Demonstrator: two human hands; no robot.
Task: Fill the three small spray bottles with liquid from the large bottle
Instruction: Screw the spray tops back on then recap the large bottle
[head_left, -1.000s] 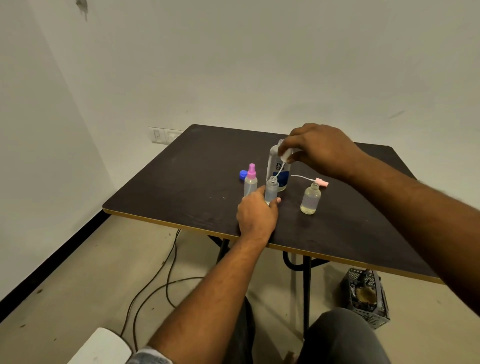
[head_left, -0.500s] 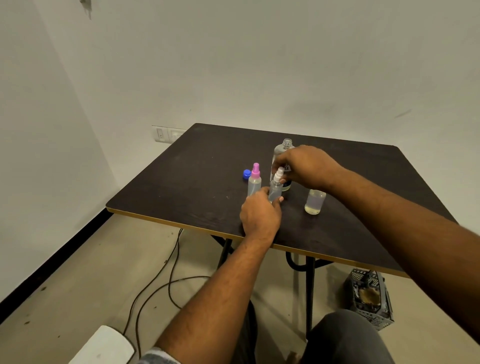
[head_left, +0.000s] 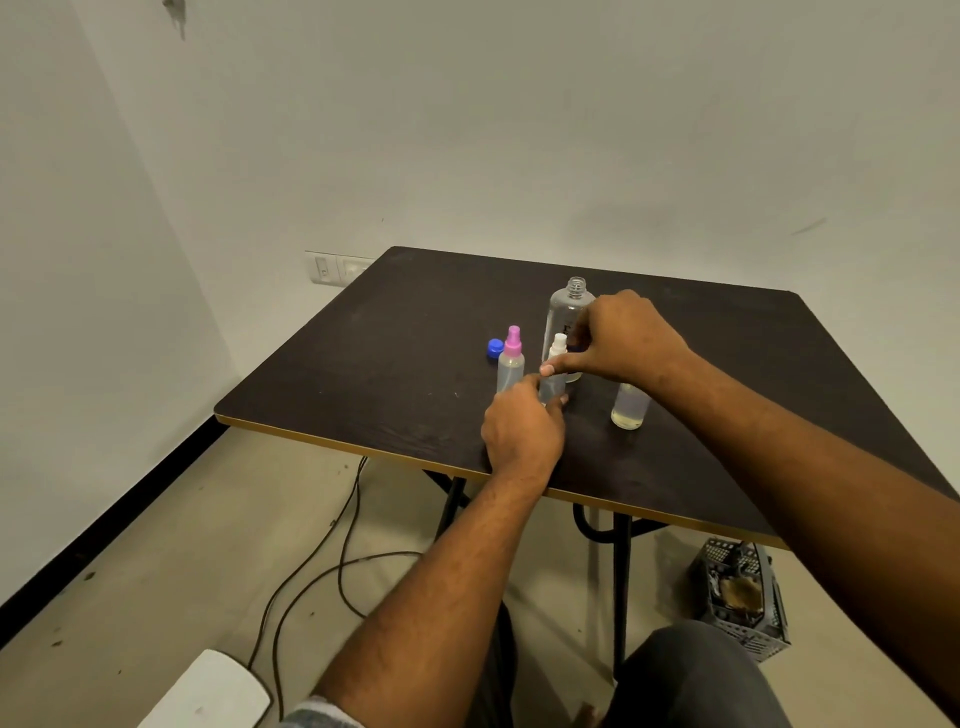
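The small spray bottle with the white top (head_left: 559, 344) stands on the dark counter (head_left: 395, 353), near the middle. The left hand (head_left: 522, 434) holds it low down, with fingers curled round its body. The right hand (head_left: 628, 338) pinches it just under the white top with thumb and finger. Just to its left stands a small bottle with a pink top (head_left: 510, 364), and a blue cap (head_left: 495, 348) lies beside that one. The big bottle (head_left: 567, 310) stands right behind, with no cap on. To the right, a bit apart, stands a small bottle with no top (head_left: 629, 408), with pale liquid inside. Wires (head_left: 322, 561) lie on the floor, and a grey crate (head_left: 743, 597) sits there too.
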